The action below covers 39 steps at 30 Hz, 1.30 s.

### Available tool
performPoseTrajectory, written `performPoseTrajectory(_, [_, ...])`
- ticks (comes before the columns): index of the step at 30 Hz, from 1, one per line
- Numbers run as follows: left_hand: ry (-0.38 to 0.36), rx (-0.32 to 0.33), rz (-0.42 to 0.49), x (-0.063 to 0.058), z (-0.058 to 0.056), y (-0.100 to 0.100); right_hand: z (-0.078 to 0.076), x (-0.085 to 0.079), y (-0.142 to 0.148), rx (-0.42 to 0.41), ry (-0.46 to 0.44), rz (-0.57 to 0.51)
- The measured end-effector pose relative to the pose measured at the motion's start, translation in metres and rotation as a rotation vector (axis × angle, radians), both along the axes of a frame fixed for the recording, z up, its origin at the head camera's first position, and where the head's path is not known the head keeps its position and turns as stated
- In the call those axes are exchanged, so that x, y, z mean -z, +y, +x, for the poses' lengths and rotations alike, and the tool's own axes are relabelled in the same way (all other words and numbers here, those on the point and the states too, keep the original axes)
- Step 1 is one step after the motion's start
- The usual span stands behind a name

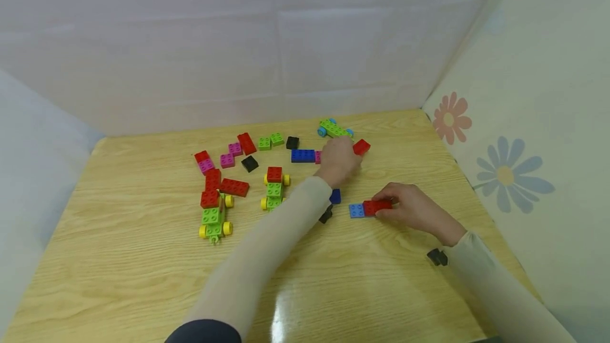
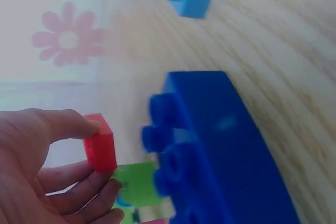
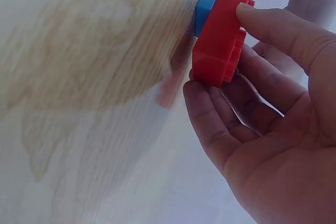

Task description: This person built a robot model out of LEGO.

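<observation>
My left hand (image 1: 339, 160) pinches a small red brick (image 2: 101, 145) between thumb and fingers, near the back of the table. My right hand (image 1: 413, 208), at the right, grips a longer red brick (image 1: 375, 207) by its sides. That brick meets a light blue brick (image 1: 356, 210) at its left end; the right wrist view shows the red one (image 3: 220, 35) sitting partly over the blue (image 3: 206, 11). In the left wrist view a dark blue brick (image 2: 226, 145) looms close to the camera. Beyond the left hand is a green car base (image 1: 334, 128) with blue wheels.
Two green wheeled builds with yellow wheels, one at left (image 1: 213, 216) and one nearer the middle (image 1: 274, 189), stand on the wooden table (image 1: 143, 258). Several loose red, pink, green and black bricks lie behind them. A black piece (image 1: 436, 256) lies by the right sleeve.
</observation>
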State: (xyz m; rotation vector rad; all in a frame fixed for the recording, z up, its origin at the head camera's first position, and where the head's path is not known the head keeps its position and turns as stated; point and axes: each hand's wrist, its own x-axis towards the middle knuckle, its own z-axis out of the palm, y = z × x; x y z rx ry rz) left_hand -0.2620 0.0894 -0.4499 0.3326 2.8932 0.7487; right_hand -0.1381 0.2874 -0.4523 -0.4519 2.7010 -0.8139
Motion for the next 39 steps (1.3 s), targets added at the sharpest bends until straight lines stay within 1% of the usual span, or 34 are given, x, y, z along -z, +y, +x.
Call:
performPoseTrajectory(3, [0.017,0.035,0.112,-0.011,0.013,-0.017,-0.001,0.001,-0.003,-0.025,0.008,0.004])
performPoseTrajectory(5, [0.034,0.084,0.155,-0.02,0.026,-0.032,-0.002,0.001,-0.006,-0.05,0.01,-0.001])
performPoseTrajectory(8, [0.06,0.164,0.181,-0.035,0.051,-0.057,-0.003,0.001,-0.014,-0.085,0.003,-0.014])
performPoseTrajectory(11, [0.091,0.223,0.183,-0.043,0.079,-0.089,-0.005,0.0,-0.027,-0.133,-0.002,-0.02])
performPoseTrajectory(14, [0.103,0.241,0.191,-0.042,0.106,-0.126,-0.007,-0.003,-0.045,-0.19,0.005,-0.022])
performPoseTrajectory(16, [0.079,0.238,0.211,-0.037,0.122,-0.151,-0.007,-0.004,-0.056,-0.217,0.004,-0.024])
performPoseTrajectory(18, [0.018,0.221,0.238,-0.03,0.136,-0.174,-0.005,-0.005,-0.067,-0.247,0.005,-0.03])
performPoseTrajectory(20, [-0.056,0.187,0.259,-0.021,0.146,-0.193,-0.002,-0.005,-0.078,-0.277,0.007,-0.027])
performPoseTrajectory(21, [-0.088,0.168,0.271,-0.017,0.151,-0.201,-0.002,-0.005,-0.083,-0.291,0.008,-0.023])
performPoseTrajectory(23, [-0.122,0.143,0.281,-0.011,0.157,-0.213,0.0,-0.005,-0.092,-0.315,0.014,-0.011])
performPoseTrajectory(26, [-0.115,0.14,0.277,-0.006,0.16,-0.223,0.001,-0.004,-0.106,-0.343,0.017,0.002])
performPoseTrajectory(31, [-0.095,0.168,0.236,-0.004,0.163,-0.227,0.002,-0.001,-0.125,-0.379,0.018,-0.01])
performPoseTrajectory(34, [-0.085,0.168,0.213,-0.004,0.163,-0.228,0.002,-0.002,-0.132,-0.374,0.029,-0.016])
performPoseTrajectory(39, [-0.087,0.169,0.204,-0.002,0.163,-0.231,0.002,-0.003,-0.136,-0.364,0.026,-0.022])
